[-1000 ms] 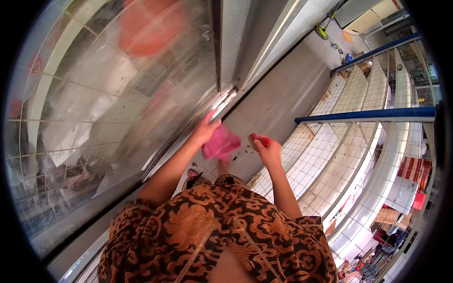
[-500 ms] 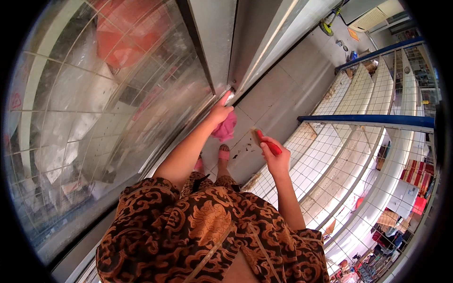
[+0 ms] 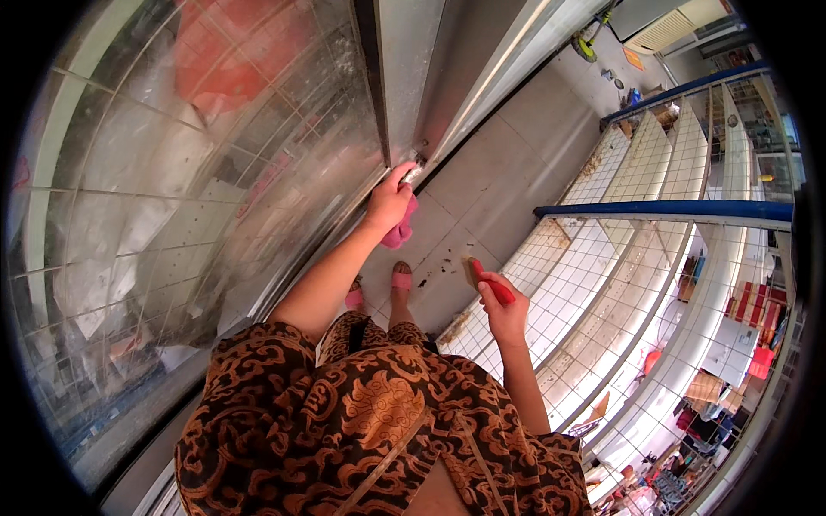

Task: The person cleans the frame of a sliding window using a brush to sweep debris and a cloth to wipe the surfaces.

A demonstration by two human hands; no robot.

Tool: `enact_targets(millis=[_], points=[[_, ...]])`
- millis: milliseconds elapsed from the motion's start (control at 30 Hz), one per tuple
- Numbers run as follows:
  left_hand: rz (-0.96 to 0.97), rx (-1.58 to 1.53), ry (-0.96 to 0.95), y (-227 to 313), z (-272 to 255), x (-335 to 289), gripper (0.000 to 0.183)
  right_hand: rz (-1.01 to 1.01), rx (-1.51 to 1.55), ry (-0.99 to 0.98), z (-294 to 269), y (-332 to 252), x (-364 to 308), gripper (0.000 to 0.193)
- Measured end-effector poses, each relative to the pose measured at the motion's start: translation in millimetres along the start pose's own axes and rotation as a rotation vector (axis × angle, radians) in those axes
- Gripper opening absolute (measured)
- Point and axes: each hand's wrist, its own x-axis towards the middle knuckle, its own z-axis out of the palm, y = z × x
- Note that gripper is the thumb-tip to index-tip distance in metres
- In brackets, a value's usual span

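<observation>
Currently, your left hand (image 3: 391, 205) is at the foot of the upright metal frame (image 3: 411, 95), its forefinger side reaching to the bright end of the bottom track (image 3: 413, 175). It has hold of a pink cloth (image 3: 398, 234), which bunches under the palm and hangs out on the right of the hand. The fingers are partly hidden from above, so how tightly they are closed cannot be told, nor how firmly they press on the track.

Your right hand (image 3: 506, 314) is closed around the red handle of a small brush (image 3: 499, 291). The thumb lies along the handle; the bristle end points up and to the left, above the floor (image 3: 482, 163) and apart from the left hand.

To your left stands a cloudy, smeared glass panel (image 3: 198, 224), with a reddish shape (image 3: 237, 60) visible through or in it; which of the two cannot be told. Dark crumbs (image 3: 447, 260) lie on the grey tiles near your pink sandals (image 3: 402, 278). To your right, white shelves (image 3: 615, 292) show behind wire mesh, crossed by a blue rail (image 3: 662, 210). A yellow-green object (image 3: 585, 47) rests on the floor at the far end.
</observation>
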Motion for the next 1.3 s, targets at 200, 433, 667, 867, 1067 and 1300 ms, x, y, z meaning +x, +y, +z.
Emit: enact_targets(millis=[200, 433, 667, 867, 1067, 1300], points=[[0.024, 0.53, 0.117, 18.0, 9.1, 18.5, 0.05, -0.094, -0.016, 0.008, 6.5, -0.9, 4.6, 0.02], [0.068, 0.295, -0.022, -5.2, 0.3, 23.0, 0.053, -0.098, -0.073, -0.031, 5.6, 5.1, -4.0, 0.021], [0.12, 0.48, 0.067, -3.2, 1.2, 25.1, 0.054, -0.021, -0.077, -0.041, 1.9, 10.2, -4.0, 0.021], [0.069, 0.397, -0.081, 18.9, -10.5, -4.3, 0.032, -0.114, -0.097, -0.028, 7.4, 9.8, -0.7, 0.019], [0.23, 0.437, -0.012, -46.9, -17.7, -66.2, 0.016, -0.585, -0.232, 0.028, 37.0, -22.9, 19.4, 0.026], [0.038, 0.551, -0.187, -58.1, -53.0, -147.4, 0.019, -0.653, -0.334, 0.074, 125.2, -63.2, 83.9, 0.028]])
